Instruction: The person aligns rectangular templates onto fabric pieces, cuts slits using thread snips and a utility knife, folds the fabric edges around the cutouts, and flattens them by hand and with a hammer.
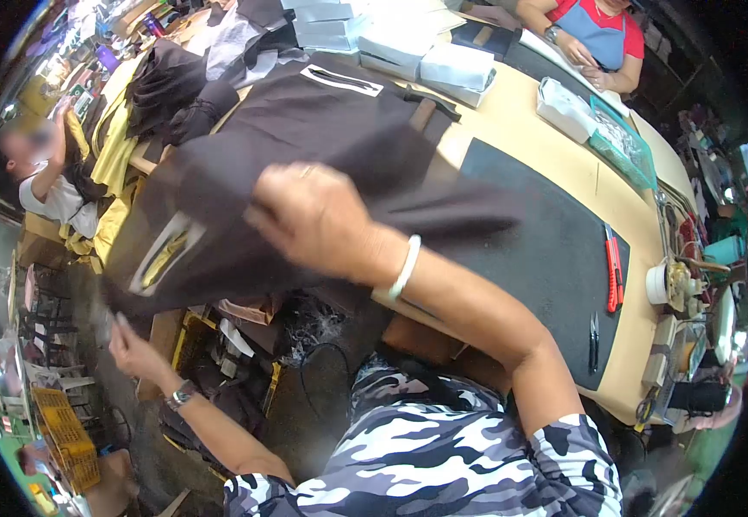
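A large dark brown cloth (296, 121) is spread across the table and lifted toward me, its lower part blurred by motion. Two slot-shaped openings with white edging show in it, one near the far edge and one at the left. At the cloth's lower left corner, my left hand (139, 351) is closed in a pinch, a watch on its wrist. My right hand (314, 215), smeared by movement, is curled over the middle of the cloth and appears to grip it. Its fingertips are partly hidden.
A black mat (529, 258) carries a red box cutter (612, 269) and a black pen (594, 343). Behind lie a hammer (423, 112), stacks of white pieces (458, 67) and a teal basket (622, 142). Co-workers sit at far right and left. A yellow crate (191, 345) stands below the table.
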A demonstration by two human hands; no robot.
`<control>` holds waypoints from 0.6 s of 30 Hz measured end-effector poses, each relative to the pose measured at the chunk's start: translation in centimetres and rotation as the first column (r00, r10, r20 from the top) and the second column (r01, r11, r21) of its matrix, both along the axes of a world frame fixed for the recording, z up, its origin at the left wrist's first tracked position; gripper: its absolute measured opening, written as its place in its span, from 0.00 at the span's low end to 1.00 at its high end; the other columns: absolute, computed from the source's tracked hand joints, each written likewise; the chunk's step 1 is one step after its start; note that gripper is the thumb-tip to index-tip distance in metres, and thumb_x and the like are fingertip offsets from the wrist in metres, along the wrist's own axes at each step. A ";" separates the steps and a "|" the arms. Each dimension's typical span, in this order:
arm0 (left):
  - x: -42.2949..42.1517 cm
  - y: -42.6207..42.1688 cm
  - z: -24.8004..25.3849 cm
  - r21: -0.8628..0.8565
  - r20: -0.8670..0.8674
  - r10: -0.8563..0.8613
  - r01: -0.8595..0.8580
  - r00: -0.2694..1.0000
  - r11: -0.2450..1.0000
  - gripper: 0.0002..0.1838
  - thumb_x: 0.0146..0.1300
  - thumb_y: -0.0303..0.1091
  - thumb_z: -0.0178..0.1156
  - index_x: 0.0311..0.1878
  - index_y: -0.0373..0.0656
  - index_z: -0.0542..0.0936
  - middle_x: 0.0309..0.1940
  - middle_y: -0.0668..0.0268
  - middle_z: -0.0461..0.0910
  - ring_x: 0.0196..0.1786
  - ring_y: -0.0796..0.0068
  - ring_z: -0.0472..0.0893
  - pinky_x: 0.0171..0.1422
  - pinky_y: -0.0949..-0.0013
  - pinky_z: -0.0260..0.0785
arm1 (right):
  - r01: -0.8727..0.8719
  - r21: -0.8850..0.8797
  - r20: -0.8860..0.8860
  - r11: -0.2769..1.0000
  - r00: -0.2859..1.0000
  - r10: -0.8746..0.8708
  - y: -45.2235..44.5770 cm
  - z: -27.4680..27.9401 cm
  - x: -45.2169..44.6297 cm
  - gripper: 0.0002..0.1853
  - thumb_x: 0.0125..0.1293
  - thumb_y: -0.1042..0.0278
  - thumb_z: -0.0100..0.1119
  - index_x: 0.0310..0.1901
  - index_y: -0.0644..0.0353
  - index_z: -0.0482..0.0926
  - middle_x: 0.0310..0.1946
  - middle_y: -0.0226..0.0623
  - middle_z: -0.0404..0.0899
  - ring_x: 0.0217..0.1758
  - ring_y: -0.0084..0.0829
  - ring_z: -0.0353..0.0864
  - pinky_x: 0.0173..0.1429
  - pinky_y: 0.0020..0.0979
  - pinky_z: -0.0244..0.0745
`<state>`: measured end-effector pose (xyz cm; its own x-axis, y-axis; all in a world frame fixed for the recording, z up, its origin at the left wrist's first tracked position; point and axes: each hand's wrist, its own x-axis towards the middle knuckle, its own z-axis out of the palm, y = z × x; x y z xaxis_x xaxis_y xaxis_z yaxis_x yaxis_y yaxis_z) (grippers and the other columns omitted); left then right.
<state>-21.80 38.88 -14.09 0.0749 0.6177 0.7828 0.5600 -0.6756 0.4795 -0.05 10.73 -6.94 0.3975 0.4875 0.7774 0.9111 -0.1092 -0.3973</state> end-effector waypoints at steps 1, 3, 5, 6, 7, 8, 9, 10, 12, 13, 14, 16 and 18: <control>-1.6 3.0 -1.3 0.102 0.012 -0.052 0.051 0.999 0.993 0.11 0.62 0.35 0.60 0.36 0.34 0.83 0.26 0.61 0.79 0.28 0.71 0.75 0.38 0.67 0.69 | -0.061 -0.032 0.021 0.998 0.998 0.062 0.5 -0.8 -1.8 0.13 0.51 0.65 0.63 0.30 0.59 0.68 0.26 0.41 0.72 0.33 0.44 0.75 0.38 0.41 0.70; -4.7 5.2 -5.3 -0.043 0.014 -0.104 0.104 0.995 0.994 0.10 0.63 0.32 0.58 0.35 0.34 0.83 0.21 0.63 0.78 0.22 0.74 0.72 0.31 0.68 0.66 | -0.220 -0.127 -0.063 0.967 0.975 0.214 1.4 -4.7 -5.2 0.13 0.46 0.67 0.63 0.29 0.60 0.68 0.28 0.42 0.73 0.35 0.44 0.76 0.40 0.41 0.71; -8.3 4.9 -9.2 -0.459 -0.063 -0.083 0.045 0.995 0.887 0.10 0.64 0.31 0.55 0.35 0.33 0.83 0.18 0.66 0.76 0.19 0.77 0.70 0.26 0.69 0.64 | -0.350 -0.470 -0.240 0.810 0.934 0.264 1.8 -10.8 -9.3 0.10 0.48 0.67 0.58 0.31 0.62 0.71 0.27 0.45 0.76 0.33 0.46 0.78 0.38 0.42 0.73; -10.1 4.4 -11.1 -0.609 -0.136 -0.076 -0.023 0.988 0.793 0.11 0.64 0.31 0.54 0.35 0.33 0.82 0.18 0.68 0.75 0.18 0.78 0.69 0.25 0.69 0.63 | -0.506 -0.631 -0.422 0.589 0.860 0.286 1.2 -12.3 -11.2 0.10 0.50 0.67 0.57 0.32 0.64 0.72 0.26 0.49 0.78 0.31 0.50 0.79 0.36 0.44 0.75; -11.4 3.4 -12.3 -0.740 0.017 0.020 -0.001 1.000 0.673 0.12 0.63 0.33 0.56 0.37 0.33 0.82 0.22 0.66 0.77 0.23 0.74 0.73 0.31 0.68 0.68 | -0.648 -0.603 -0.558 0.465 0.759 0.335 0.5 -12.2 -12.9 0.09 0.51 0.69 0.57 0.33 0.65 0.74 0.28 0.52 0.79 0.34 0.51 0.80 0.39 0.45 0.75; -12.9 2.5 -13.6 -0.844 0.149 0.143 0.050 0.978 0.534 0.13 0.62 0.35 0.58 0.40 0.33 0.82 0.26 0.64 0.79 0.29 0.70 0.77 0.36 0.68 0.72 | -0.771 -0.545 -0.683 0.329 0.636 0.359 0.1 -11.9 -14.6 0.09 0.51 0.71 0.56 0.33 0.66 0.75 0.30 0.55 0.79 0.37 0.52 0.81 0.42 0.47 0.75; -15.9 5.0 -16.9 -0.767 0.284 0.145 0.134 0.948 0.628 0.14 0.63 0.35 0.56 0.42 0.33 0.81 0.27 0.64 0.79 0.28 0.70 0.77 0.35 0.68 0.72 | -0.848 -0.412 -0.732 0.334 0.526 0.433 0.2 -12.0 -16.3 0.09 0.52 0.71 0.56 0.34 0.66 0.74 0.29 0.55 0.79 0.37 0.54 0.80 0.42 0.47 0.75; -18.4 7.4 -19.6 -0.672 0.415 0.134 0.204 0.900 0.712 0.14 0.64 0.35 0.53 0.43 0.32 0.80 0.29 0.64 0.79 0.27 0.70 0.76 0.34 0.68 0.71 | -0.907 -0.272 -0.760 0.323 0.408 0.505 0.7 -12.0 -17.5 0.09 0.54 0.71 0.56 0.35 0.66 0.74 0.28 0.54 0.78 0.36 0.55 0.79 0.43 0.47 0.74; -14.1 3.6 -9.4 -0.718 0.313 0.192 0.099 0.930 0.689 0.16 0.63 0.34 0.55 0.47 0.31 0.78 0.35 0.59 0.79 0.34 0.71 0.77 0.36 0.67 0.72 | -0.928 -0.005 -0.684 0.373 0.275 0.675 1.9 -8.9 -17.9 0.09 0.57 0.70 0.56 0.34 0.65 0.69 0.23 0.51 0.76 0.31 0.54 0.78 0.34 0.48 0.71; -13.5 4.8 -7.2 -0.642 0.326 0.159 0.094 0.932 0.761 0.17 0.63 0.35 0.56 0.48 0.31 0.78 0.37 0.58 0.79 0.35 0.70 0.77 0.38 0.67 0.72 | -0.900 0.076 -0.656 0.429 0.279 0.701 2.4 -6.8 -17.7 0.09 0.57 0.71 0.56 0.35 0.64 0.67 0.23 0.50 0.76 0.31 0.53 0.78 0.33 0.48 0.70; -12.4 5.8 -4.7 -0.567 0.334 0.113 0.104 0.936 0.817 0.18 0.62 0.36 0.56 0.49 0.31 0.77 0.38 0.57 0.78 0.37 0.69 0.77 0.40 0.67 0.71 | -0.864 0.156 -0.624 0.479 0.290 0.726 2.6 -4.6 -16.9 0.10 0.58 0.72 0.56 0.36 0.63 0.66 0.22 0.49 0.75 0.32 0.53 0.78 0.33 0.47 0.69; -8.7 7.8 0.1 -0.430 0.342 -0.020 0.175 0.939 0.886 0.20 0.61 0.38 0.57 0.50 0.31 0.76 0.40 0.56 0.77 0.40 0.67 0.76 0.43 0.66 0.70 | -0.789 0.230 -0.600 0.570 0.346 0.721 2.2 -0.5 -14.3 0.13 0.58 0.73 0.57 0.41 0.62 0.65 0.22 0.48 0.75 0.33 0.51 0.78 0.34 0.44 0.72; -3.2 9.3 3.9 -0.326 0.319 -0.173 0.279 0.932 0.903 0.23 0.61 0.40 0.57 0.52 0.31 0.75 0.43 0.54 0.77 0.43 0.65 0.76 0.46 0.66 0.69 | -0.649 0.291 -0.604 0.703 0.446 0.661 1.6 1.4 -11.4 0.14 0.58 0.75 0.57 0.43 0.62 0.64 0.27 0.49 0.75 0.35 0.49 0.79 0.37 0.41 0.75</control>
